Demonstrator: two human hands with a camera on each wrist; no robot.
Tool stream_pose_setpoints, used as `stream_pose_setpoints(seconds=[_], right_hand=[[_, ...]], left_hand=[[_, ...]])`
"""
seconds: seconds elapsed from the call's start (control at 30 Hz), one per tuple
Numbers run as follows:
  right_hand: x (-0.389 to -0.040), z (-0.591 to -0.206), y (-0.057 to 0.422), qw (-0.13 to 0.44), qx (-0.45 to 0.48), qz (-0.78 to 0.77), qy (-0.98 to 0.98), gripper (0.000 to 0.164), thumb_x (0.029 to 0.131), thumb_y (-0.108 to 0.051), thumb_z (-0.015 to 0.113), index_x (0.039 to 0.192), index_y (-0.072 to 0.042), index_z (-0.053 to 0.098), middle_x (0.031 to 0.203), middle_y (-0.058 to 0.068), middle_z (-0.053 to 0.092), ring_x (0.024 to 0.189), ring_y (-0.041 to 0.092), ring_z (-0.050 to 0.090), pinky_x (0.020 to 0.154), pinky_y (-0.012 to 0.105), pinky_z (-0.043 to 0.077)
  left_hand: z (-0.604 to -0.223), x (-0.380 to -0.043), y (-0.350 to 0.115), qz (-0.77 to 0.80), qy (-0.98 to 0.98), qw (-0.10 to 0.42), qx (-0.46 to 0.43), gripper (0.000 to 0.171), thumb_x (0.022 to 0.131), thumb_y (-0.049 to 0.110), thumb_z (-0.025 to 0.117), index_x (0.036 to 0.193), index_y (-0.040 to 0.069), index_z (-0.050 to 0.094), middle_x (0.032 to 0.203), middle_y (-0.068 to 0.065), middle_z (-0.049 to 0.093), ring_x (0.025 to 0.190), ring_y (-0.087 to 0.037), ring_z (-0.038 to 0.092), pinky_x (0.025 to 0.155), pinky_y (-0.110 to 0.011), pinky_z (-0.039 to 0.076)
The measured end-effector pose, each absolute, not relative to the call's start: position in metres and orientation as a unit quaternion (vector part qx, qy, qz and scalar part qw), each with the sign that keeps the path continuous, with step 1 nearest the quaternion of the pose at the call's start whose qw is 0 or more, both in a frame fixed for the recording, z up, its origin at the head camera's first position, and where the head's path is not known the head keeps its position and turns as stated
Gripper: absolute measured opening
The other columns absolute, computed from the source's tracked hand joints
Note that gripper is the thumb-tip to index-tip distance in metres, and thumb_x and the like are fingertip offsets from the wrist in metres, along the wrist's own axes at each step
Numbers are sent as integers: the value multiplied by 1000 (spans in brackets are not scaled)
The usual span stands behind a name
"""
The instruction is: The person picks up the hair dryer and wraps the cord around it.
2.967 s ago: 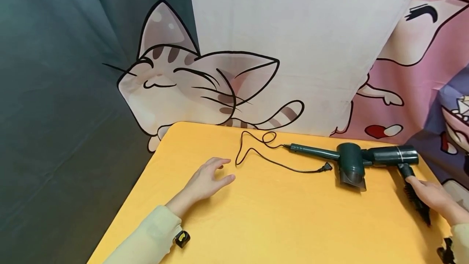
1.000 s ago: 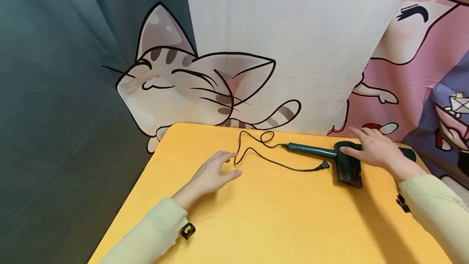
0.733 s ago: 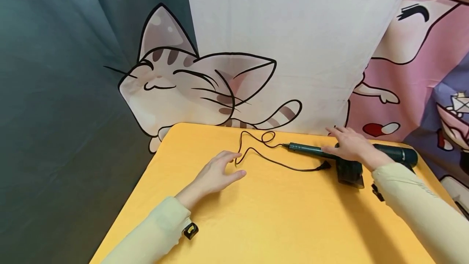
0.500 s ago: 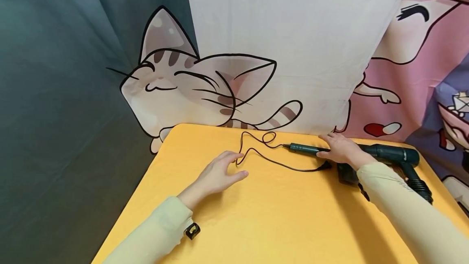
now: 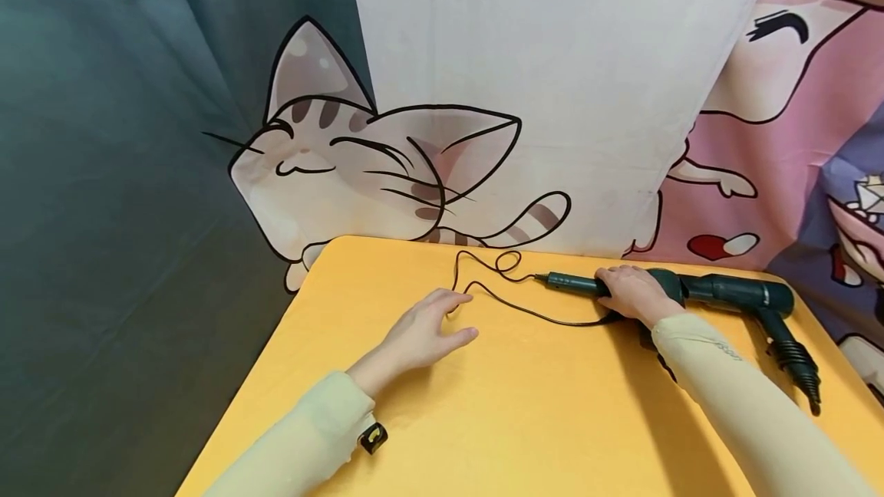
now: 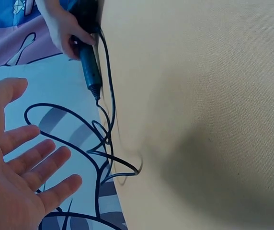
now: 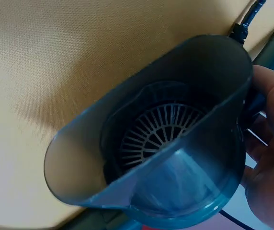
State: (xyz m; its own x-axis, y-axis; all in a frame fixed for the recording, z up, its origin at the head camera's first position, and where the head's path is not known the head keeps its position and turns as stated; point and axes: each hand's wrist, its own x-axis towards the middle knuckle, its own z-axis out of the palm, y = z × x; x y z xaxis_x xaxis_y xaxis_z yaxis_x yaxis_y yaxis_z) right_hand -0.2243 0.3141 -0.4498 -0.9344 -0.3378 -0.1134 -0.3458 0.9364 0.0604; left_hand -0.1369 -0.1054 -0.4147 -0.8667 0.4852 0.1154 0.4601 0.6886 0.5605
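A dark green hair dryer [image 5: 572, 284] lies near the table's back edge, its handle pointing left. My right hand [image 5: 634, 294] grips that handle close to the dryer's head, and much of the head is hidden behind the hand and sleeve. The right wrist view looks straight into the smoky nozzle [image 7: 189, 184], with the thumb and fingers round the handle beside it. My left hand [image 5: 423, 337] holds nothing. It hovers palm down over the table, fingertips overlapping the thin black power cord [image 5: 532, 311]; its fingers are spread loosely in the left wrist view.
To the right lies a second dark green dryer-shaped tool [image 5: 739, 291], dark coils [image 5: 793, 355] round its handle. The yellow table [image 5: 525, 413] ends at printed cloths behind and to the right. A dark cloth [image 5: 117, 251] hangs at the left.
My right hand has left the second tool's handle, swung left over the hair dryer and come down to grip its handle. My left hand has drifted slightly right, over the cord.
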Motion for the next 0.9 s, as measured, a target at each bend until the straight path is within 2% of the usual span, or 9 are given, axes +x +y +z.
stream_pose_setpoints(seconds=[0.23, 0.4, 0.63, 0.9], right_hand=[[-222, -452, 318, 33, -184, 29, 982, 43, 98, -20, 78, 132, 3, 64, 124, 26, 69, 112, 48, 66, 100, 61, 52], [-218, -449, 316, 28, -193, 32, 980, 45, 99, -22, 77, 135, 1, 65, 127, 27, 68, 115, 48, 66, 101, 61, 52], [-210, -448, 313, -9, -223, 49, 974, 46, 97, -23, 80, 135, -1, 68, 122, 25, 70, 111, 46, 68, 98, 60, 54], [-200, -441, 301, -48, -275, 54, 959, 43, 95, -21, 82, 133, -4, 71, 117, 17, 71, 115, 42, 67, 110, 62, 47]], left_hand=[[-416, -138, -100, 294, 916, 18, 273, 62, 102, 49, 70, 154, 19, 57, 151, -2, 59, 130, -26, 63, 108, -53, 51], [-415, -139, -96, 290, 916, 16, 278, 60, 102, 48, 70, 154, 21, 58, 154, -5, 57, 132, -27, 62, 110, -53, 50], [-413, -141, -90, 283, 915, 15, 288, 60, 102, 47, 70, 153, 19, 58, 155, -7, 56, 136, -31, 60, 112, -55, 49], [-409, -142, -88, 279, 917, 16, 286, 60, 102, 46, 71, 154, 19, 57, 158, -9, 54, 141, -35, 55, 115, -59, 45]])
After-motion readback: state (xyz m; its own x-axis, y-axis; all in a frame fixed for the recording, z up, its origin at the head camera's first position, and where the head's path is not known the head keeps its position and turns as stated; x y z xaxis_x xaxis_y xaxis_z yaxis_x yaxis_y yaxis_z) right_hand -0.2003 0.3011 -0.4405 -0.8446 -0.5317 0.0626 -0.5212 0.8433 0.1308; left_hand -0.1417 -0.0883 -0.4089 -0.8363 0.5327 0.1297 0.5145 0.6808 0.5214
